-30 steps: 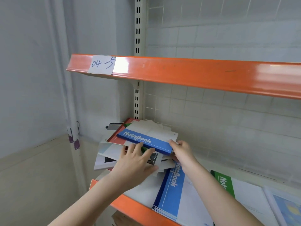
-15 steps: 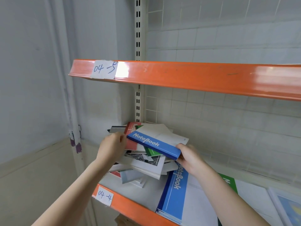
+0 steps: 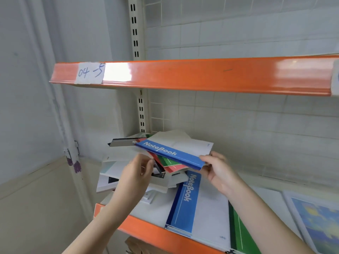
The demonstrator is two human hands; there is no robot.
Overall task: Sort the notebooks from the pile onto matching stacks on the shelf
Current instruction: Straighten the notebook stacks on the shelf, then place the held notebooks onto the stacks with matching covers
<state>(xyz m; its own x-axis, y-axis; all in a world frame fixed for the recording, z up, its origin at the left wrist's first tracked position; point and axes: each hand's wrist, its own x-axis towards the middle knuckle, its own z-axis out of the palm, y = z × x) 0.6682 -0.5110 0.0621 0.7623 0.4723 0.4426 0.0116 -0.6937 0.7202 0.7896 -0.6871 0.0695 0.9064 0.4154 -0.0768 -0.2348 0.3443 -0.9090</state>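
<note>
**Fingers lift the blue notebook clear of the pile**

Fingers [image 3: 206, 158] of the right hand [image 3: 217, 171] pinch the near corner of the blue notebook [image 3: 172, 153], now tilted up higher off the pile [image 3: 139, 171] than half a second ago. The left hand [image 3: 134, 177] has left the pile's far edge and come in under the red notebook [image 3: 174, 168], fingers curled; whether it grips anything cannot be told. Judged: separation is nearly done, transfer to the blue stack [image 3: 185, 204] on the shelf [image 3: 152, 230] next. Covers are thin, glossy card, flat and rectangular; the pile lies fanned and uneven.
</note>
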